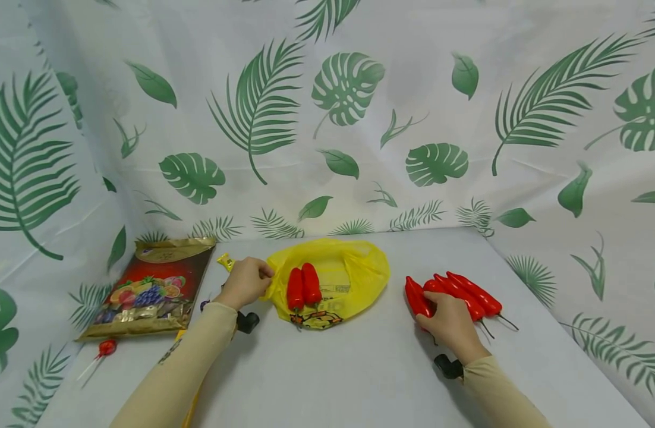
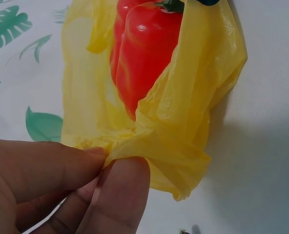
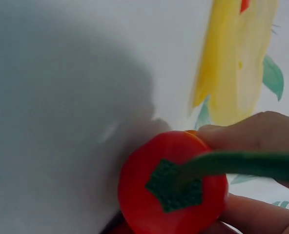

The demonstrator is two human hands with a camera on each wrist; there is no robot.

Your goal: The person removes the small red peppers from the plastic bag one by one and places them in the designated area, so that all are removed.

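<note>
A flat, glossy snack packet printed with fruit on a red and gold ground (image 1: 148,289) is seen lying at the far left of the white table (image 1: 349,374). Just in front of it, a red lollipop on a thin stick (image 1: 105,349) is laid. A white curtain patterned with green palm leaves (image 1: 338,107) is hung behind and to both sides.

A crinkled yellow plastic bag (image 1: 354,279) lies flat on the counter with two glossy red peppers (image 1: 303,286) on it, four more red peppers (image 1: 456,294) lying well apart to its right.
</note>
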